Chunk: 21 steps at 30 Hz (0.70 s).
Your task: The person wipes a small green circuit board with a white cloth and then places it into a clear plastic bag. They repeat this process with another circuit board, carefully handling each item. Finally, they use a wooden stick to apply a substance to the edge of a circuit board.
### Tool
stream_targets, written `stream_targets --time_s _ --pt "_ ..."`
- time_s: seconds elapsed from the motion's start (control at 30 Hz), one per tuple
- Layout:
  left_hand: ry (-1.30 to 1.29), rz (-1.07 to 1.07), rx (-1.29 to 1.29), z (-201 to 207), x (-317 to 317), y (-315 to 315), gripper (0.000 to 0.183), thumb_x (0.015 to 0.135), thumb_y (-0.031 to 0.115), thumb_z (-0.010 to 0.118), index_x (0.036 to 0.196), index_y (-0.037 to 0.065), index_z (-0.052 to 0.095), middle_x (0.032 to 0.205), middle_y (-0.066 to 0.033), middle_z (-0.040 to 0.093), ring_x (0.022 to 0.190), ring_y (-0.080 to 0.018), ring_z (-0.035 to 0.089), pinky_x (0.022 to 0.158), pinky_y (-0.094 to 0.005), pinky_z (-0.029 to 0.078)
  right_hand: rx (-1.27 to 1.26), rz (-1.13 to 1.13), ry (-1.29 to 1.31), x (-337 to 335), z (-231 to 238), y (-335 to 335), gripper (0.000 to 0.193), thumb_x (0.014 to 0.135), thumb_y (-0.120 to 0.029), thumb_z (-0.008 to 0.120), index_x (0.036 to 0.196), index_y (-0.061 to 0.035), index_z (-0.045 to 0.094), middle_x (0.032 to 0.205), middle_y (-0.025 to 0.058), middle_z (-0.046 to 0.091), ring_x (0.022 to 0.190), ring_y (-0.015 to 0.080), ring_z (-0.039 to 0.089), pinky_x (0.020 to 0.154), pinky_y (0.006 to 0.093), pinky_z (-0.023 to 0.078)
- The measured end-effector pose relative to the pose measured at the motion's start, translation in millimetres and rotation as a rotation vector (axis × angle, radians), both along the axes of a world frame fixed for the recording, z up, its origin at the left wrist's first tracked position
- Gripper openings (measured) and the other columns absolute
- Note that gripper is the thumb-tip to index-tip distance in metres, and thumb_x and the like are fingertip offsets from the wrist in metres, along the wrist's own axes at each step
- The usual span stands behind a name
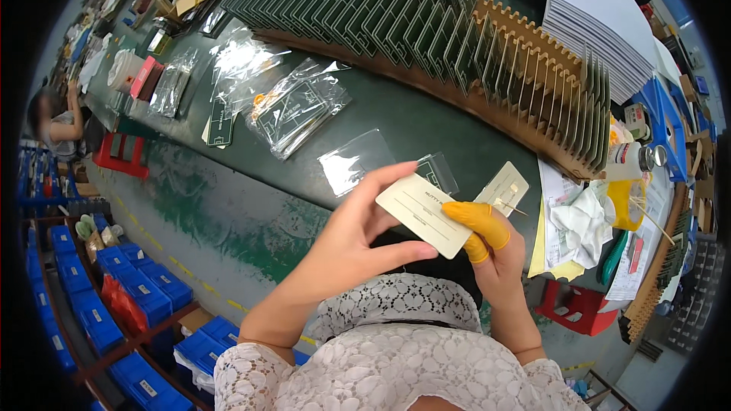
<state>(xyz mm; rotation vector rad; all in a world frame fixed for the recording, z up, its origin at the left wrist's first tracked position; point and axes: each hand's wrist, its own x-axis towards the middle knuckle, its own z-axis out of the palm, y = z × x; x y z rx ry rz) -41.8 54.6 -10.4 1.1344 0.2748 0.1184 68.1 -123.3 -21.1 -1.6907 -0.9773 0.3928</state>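
Observation:
A cream rectangular card (422, 213) with dark printing is held up in front of me at the table's near edge. My left hand (358, 232) curves around its left end, index finger along the upper edge and thumb at the lower edge. My right hand (499, 247), with yellow finger cots on some fingers, pinches the right end. Just beyond the right hand lies a second cream card (509, 183), with a thin stick (512, 207) near it. A dark green card in a clear sleeve (440, 171) and a clear plastic bag (358, 161) lie behind the held card.
A long brown slotted rack (449, 95) of upright dark green cards crosses the green table (297, 183). Bagged cards (293, 118) lie left; paper stacks (598, 23), a bottle (626, 160) and crumpled tissue (582, 217) stand right. Blue bins (148, 289) and red stools (577, 308) are below.

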Motion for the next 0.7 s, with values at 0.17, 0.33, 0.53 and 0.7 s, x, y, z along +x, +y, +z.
stream_targets --time_s 0.17,0.33,0.53,0.7 --pt "-0.022 0.004 -0.287 1 7 -8 0.079 0.075 0.005 0.077 0.142 -0.002 0.035 0.137 -0.0234 0.049 0.127 -0.0286 0.051 0.106 -0.0398 0.043 0.078 -0.017 -0.068 -2 0 -5 0.024 0.091 -0.006 0.061 0.114 -0.0007 0.067 0.106 0.0146 0.067 0.085 0.0247 0.065 0.075 0.0293 0.05" --pt "-0.035 0.034 -0.315 -3 7 -5 0.088 0.076 0.032 0.079 0.142 -0.005 0.034 0.136 -0.0247 0.049 0.127 -0.0325 0.051 0.107 -0.0441 0.041 0.121 0.032 -0.02 -2 -2 -10 0.028 0.088 -0.007 0.064 0.114 0.0006 0.067 0.106 0.0142 0.067 0.085 0.0252 0.065 0.075 0.0298 0.051" --pt "-0.112 0.012 -0.499 -23 6 -8 0.094 0.081 0.052 0.073 0.144 -0.004 0.031 0.138 -0.0241 0.048 0.128 -0.0384 0.048 0.108 -0.0491 0.04 0.147 0.02 -0.179 -11 -13 -10 0.033 0.078 -0.004 0.072 0.11 0.0018 0.068 0.103 0.0156 0.066 0.082 0.0288 0.063 0.07 0.033 0.051" --pt "-0.133 0.002 -0.564 -29 6 -12 0.081 0.091 0.054 0.058 0.142 -0.004 0.035 0.129 -0.0225 0.055 0.119 -0.0322 0.056 0.101 -0.0435 0.046 0.167 0.075 -0.295 -10 -14 -8 0.033 0.077 -0.002 0.072 0.111 0.0004 0.068 0.105 0.0148 0.064 0.079 0.0279 0.062 0.071 0.034 0.052"
